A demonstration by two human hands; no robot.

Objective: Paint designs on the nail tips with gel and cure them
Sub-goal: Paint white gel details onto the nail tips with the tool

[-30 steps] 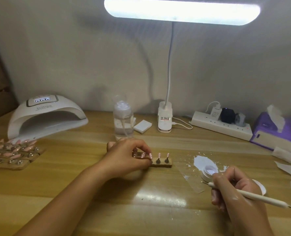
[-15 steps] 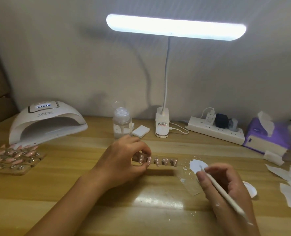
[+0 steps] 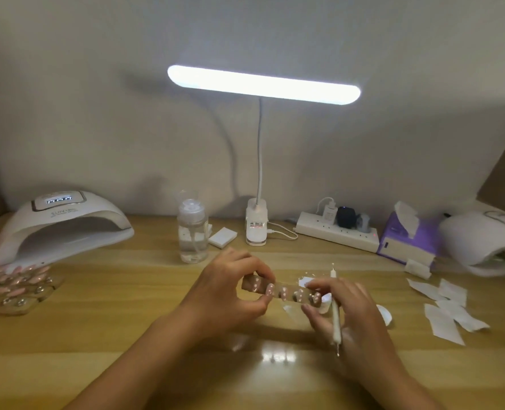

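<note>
Fingers (image 3: 261, 272) of the left hand (image 3: 230, 297) pinch the left end of the holder strip (image 3: 277, 288). The right hand (image 3: 357, 318) pinches its right end between thumb and fingertips. The strip hangs just above the counter (image 3: 127, 335), with its row of nail tips (image 3: 283, 292) turned toward the camera. The right hand also curls round the dotting pen (image 3: 336, 318), which stands nearly upright close beside the strip's right end.

White dots show on the tips, and I judge that gel to be wet. The main danger is a smear, since each of the 2 grips sits right next to an end tip and a small slide of a finger would drag the dots. The pen could brush the nearest tip if the wrist turns. Tilting the strip further may let the gel run or lose its shape. The strip is held only at its ends, so it could twist or drop when 1 hand lets go.

A small white pot (image 3: 325, 301) sits under the right hand and could be knocked. Both the left lamp (image 3: 61, 223) and the right lamp (image 3: 482, 238) stand well apart from the strip, so reaching either means a long carry.
</note>
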